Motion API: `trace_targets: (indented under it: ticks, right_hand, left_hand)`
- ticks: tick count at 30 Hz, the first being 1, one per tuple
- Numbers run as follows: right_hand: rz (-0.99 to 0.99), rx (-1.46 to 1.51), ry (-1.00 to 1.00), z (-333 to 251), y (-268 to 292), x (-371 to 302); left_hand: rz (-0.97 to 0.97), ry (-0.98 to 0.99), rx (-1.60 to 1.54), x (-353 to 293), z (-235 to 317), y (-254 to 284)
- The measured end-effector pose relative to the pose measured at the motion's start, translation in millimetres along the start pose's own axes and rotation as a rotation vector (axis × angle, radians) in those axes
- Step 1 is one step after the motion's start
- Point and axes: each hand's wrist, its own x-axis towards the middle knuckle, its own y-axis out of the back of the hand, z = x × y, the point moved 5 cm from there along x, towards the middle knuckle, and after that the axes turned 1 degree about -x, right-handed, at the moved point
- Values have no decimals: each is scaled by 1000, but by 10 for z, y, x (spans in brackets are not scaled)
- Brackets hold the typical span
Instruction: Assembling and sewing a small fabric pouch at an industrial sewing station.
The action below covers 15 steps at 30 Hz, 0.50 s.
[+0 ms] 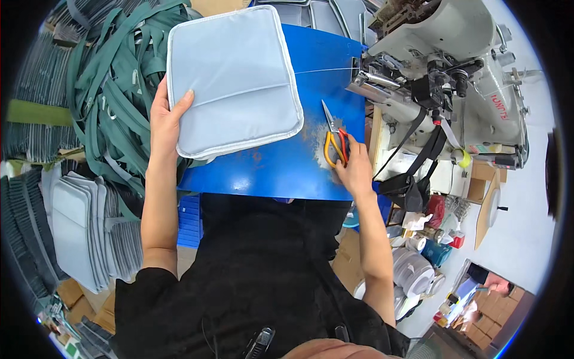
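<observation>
My left hand [167, 122] grips the left edge of a light grey padded fabric panel [233, 66], thumb on top. The panel has rounded corners, pale edging and a seam across its middle, and is raised over the blue work table [251, 173]. From its right edge a thin white thread [326, 70] runs taut to the sewing machine [442, 36]. My right hand [357, 170] is closed at the handles of a pair of scissors [342, 146], one handle yellow-orange and one red. The scissor blades point away from me, over the table; the fingertips are partly hidden.
Green straps [113, 90] lie heaped left of the table. Stacked grey panels [75, 224] stand at the lower left. Black straps [427, 152] hang from the machine at the right. Clear containers of thread spools or tape [412, 272] sit below it.
</observation>
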Motion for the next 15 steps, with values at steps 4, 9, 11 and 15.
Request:
trace_targets:
  ticks: [4,9,11,15]
  right_hand:
    - [-329,126,-258,133,-110,111]
    - [-347,1054,-360,-214,-145,-47]
    - [-307,909,-349,-488,41,32]
    - [-187,688,-209,-705,177,346]
  left_hand:
    - [32,-57,15,1,-37,8]
    - [28,-53,12,8,-117,-76]
    - [23,-44,18,35,-142,-95]
    - [2,-69,27,92,-136,-195]
